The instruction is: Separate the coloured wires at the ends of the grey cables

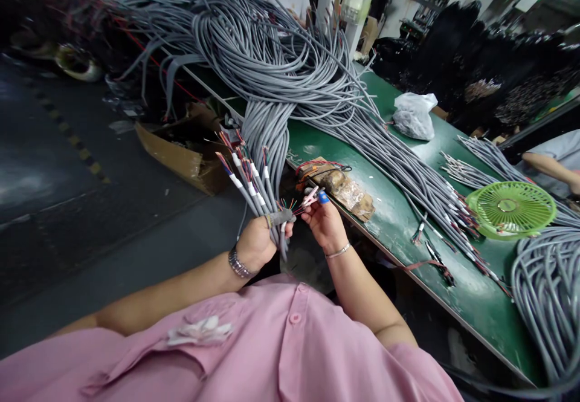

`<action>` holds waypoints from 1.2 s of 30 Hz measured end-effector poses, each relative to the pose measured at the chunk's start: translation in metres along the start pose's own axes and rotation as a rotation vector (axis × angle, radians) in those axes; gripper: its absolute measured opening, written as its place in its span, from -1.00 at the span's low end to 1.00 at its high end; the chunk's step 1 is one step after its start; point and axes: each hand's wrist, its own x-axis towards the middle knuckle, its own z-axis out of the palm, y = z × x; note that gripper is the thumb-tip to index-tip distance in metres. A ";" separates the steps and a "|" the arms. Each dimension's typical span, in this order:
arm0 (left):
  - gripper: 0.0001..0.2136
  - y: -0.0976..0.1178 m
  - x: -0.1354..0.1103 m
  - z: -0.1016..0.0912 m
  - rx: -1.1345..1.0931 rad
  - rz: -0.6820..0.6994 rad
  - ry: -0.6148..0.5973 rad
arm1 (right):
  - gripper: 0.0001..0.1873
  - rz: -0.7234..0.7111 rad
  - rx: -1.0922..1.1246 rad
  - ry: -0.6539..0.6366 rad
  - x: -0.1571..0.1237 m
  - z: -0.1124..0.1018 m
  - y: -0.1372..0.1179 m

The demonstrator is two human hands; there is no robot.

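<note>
My left hand [259, 242] is closed around a bunch of grey cables [254, 187] whose stripped ends show thin coloured wires fanning out at the fingertip. A grey wrap covers its forefinger, and a watch sits on the wrist. My right hand [322, 217] pinches the fine coloured wire ends [294, 204] just right of the left hand, with a blue cap on one fingertip. The held cables run up into a large heap of grey cables [267, 63] draped over the green table [453, 281].
A brown taped block [347, 189] lies at the table edge by my hands. A green fan grille [512, 208], a white plastic bag [413, 115] and more cable bundles [546, 293] sit on the table. An open cardboard box [181, 154] stands on the floor. Other people work at the far side.
</note>
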 end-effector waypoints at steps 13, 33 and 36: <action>-0.89 0.002 0.010 0.007 -0.047 -0.123 0.004 | -0.54 0.023 0.083 -0.082 0.018 -0.012 0.014; -0.91 0.004 0.012 0.010 -0.077 -0.183 0.015 | -0.69 0.026 0.169 -0.038 0.026 -0.012 0.015; -0.91 0.002 0.013 0.012 -0.067 -0.176 0.046 | -0.69 -0.003 0.143 -0.017 0.025 -0.010 0.015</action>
